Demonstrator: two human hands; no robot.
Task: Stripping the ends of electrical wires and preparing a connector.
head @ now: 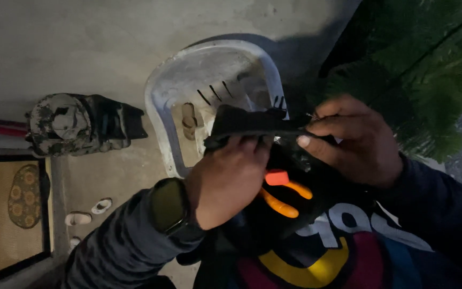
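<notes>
A black strap-like piece (252,124) is being gripped from below by the left hand (225,184), fingers curled shut over its edge. Its right end is being pinched by the right hand (348,139), where a thin needle (312,115) is being held at the fingertips. Orange-handled pliers (284,194) are lying in the lap just beneath. A white plastic chair (209,80) is standing behind on the concrete floor (81,43).

The left hand (225,184) covers the near end of the black strap (252,124). The orange-handled pliers (284,195) lie partly hidden behind it, jaws unseen. The mat (6,214) is cut by the left edge.
</notes>
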